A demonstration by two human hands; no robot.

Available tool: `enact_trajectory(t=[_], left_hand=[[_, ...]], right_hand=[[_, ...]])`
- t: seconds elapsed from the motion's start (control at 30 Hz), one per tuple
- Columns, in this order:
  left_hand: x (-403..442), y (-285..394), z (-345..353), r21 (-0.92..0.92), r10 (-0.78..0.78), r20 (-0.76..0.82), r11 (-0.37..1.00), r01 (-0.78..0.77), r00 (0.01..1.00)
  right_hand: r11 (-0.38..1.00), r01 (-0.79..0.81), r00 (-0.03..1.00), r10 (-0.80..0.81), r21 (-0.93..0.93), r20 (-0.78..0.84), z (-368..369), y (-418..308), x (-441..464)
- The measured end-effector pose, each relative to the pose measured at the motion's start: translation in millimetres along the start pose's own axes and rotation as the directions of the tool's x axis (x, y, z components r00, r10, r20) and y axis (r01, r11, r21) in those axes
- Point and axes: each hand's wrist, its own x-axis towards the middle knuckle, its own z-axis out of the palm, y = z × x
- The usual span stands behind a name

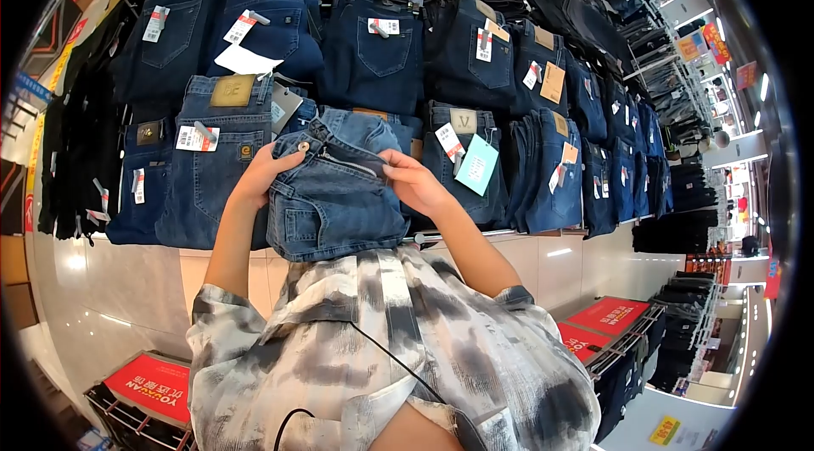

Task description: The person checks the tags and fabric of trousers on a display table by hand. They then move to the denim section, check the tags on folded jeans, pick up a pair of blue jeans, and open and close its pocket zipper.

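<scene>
A folded pair of blue jeans (339, 205) is held up in front of my body, its waistband, metal button and fly zipper facing me. My left hand (267, 173) grips the waistband near the button, thumb on top. On the other side, my right hand (413, 182) pinches the denim by the end of the zipper. Just behind lie folded jeans with a tan leather patch (233, 91) and a white price tag (197, 139). Right of my right hand are jeans with a light blue hang tag (476, 165).
Rows of folded dark jeans (373, 52) with tags cover the sloping display. Red signs stand on lower racks at left (151, 385) and right (606, 315). A tiled floor (93, 307) runs below the display, and more clothing racks line the right side.
</scene>
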Motion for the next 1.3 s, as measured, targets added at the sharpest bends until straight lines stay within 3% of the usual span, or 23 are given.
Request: enact_trajectory(t=[0.17,0.27,0.33,0.37,0.43,0.5,0.53,0.6,0.67,0.7,0.73,0.8,0.83,1.0,1.13,1.3], left_hand=[[-8.5,-0.8,1.2,0.069,0.093,-0.07,0.994,-0.088,0.993],[-11.4,-8.3,6.0,0.159,0.19,-0.097,0.972,-0.174,0.977],[-6.9,-21.7,5.1,0.277,0.296,-0.111,0.926,-0.257,0.949],[-5.6,-27.4,6.5,0.466,0.378,-0.174,0.845,-0.262,0.909],[-16.2,-28.2,26.7,0.755,0.653,-0.26,0.597,-0.272,0.712],[-33.8,-17.0,53.5,0.926,0.847,-0.172,0.314,-0.212,0.502],[-43.4,-11.1,69.1,0.933,0.888,-0.136,0.264,-0.245,0.438],[-58.1,-15.9,95.9,0.818,0.739,-0.139,0.461,-0.344,0.659],[-55.8,-22.3,112.5,0.697,0.308,-0.151,0.707,-0.12,0.939],[-42.3,-42.8,108.4,0.637,0.28,-0.147,0.761,-0.126,0.949],[-29.8,-60.8,103.8,0.572,0.319,-0.158,0.801,-0.177,0.935],[-12.0,-78.0,99.9,0.332,0.178,-0.238,0.939,-0.092,0.955],[-12.2,-80.1,102.8,0.224,0.193,-0.236,0.965,-0.14,0.952],[-11.0,-93.3,103.6,-0.056,0.22,-0.233,0.969,-0.239,0.947],[-10.7,-96.3,102.1,-0.284,0.132,-0.244,0.938,-0.201,0.961],[-6.1,-99.8,96.7,-0.556,0.073,-0.115,0.822,-0.125,0.991]], right_hand=[[0.966,-0.015,0.998,-0.003,0.259,0.068,19.8,-6.1,-10.9],[0.947,0.006,1.0,0.001,0.322,-0.023,34.4,-13.1,-20.6],[0.953,0.113,0.988,-0.077,0.28,-0.136,31.3,-1.1,-16.1],[0.959,0.171,0.969,-0.122,0.226,-0.216,29.6,7.2,-13.0],[0.961,0.255,0.927,-0.211,0.109,-0.31,33.6,10.0,-9.6],[0.977,0.206,0.898,-0.213,-0.06,-0.385,30.2,12.9,-11.0],[0.975,0.171,0.882,-0.215,-0.14,-0.419,29.4,15.1,-11.7],[0.964,0.145,0.841,-0.24,-0.224,-0.486,40.0,13.8,-10.5],[0.933,0.125,0.814,-0.292,-0.339,-0.503,53.0,12.7,-7.9],[0.892,0.163,0.798,-0.371,-0.422,-0.476,51.2,21.2,-5.0],[0.893,0.13,0.821,-0.341,-0.431,-0.458,55.2,22.9,-6.9],[0.851,0.158,0.821,-0.395,-0.501,-0.411,58.6,32.2,-8.8],[0.84,0.114,0.818,-0.382,-0.53,-0.429,57.5,32.2,-9.8],[0.806,0.095,0.816,-0.399,-0.585,-0.417,57.0,33.4,-7.5],[0.639,0.117,0.773,-0.539,-0.761,-0.334,51.4,40.5,-0.5],[0.772,0.062,0.811,-0.408,-0.633,-0.419,48.9,37.1,1.8]])
